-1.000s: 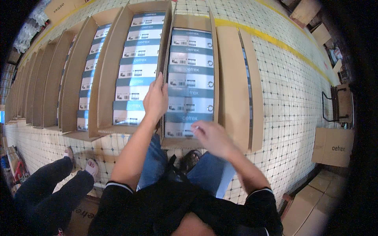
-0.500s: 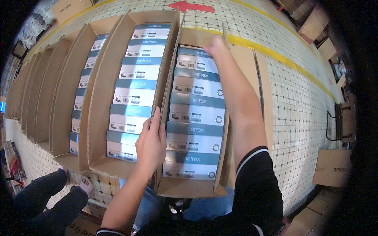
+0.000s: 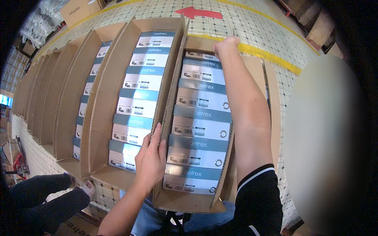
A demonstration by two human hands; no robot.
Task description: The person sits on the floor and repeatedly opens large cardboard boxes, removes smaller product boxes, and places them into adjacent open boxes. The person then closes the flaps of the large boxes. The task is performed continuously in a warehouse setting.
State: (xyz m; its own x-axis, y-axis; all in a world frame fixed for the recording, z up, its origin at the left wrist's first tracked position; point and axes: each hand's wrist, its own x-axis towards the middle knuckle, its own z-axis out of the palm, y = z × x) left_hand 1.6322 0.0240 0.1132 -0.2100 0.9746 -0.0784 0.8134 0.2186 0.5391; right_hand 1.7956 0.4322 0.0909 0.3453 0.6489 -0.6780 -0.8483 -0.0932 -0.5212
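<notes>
In front of me stands an open cardboard carton [image 3: 185, 201] with a stack of white shoeboxes [image 3: 200, 126] with blue-grey lids. My left hand [image 3: 151, 159] lies along the carton's left wall, fingers stretched and thumb apart, between this carton and its neighbour. At the far right corner my right hand [image 3: 227, 44] bends over the carton's right flap [image 3: 223, 169], thumb on the inner side. Its fingertips are partly hidden. Next to it, the furthest shoebox [image 3: 193, 54] shows only part of its label.
A row of open cartons [image 3: 106, 110] runs left, the nearest ones holding shoeboxes. Flat cardboard [image 3: 252, 72] lies right of my carton. Another person's legs [image 3: 59, 196] stand at lower left. A red arrow [image 3: 199, 13] and yellow tape mark the tiled floor. A blurred patch covers the right side.
My right hand has moved from the far shoebox outward to the right flap. More of the furthest shoebox's label shows. The left hand stays at the left wall; the view has shifted slightly.
</notes>
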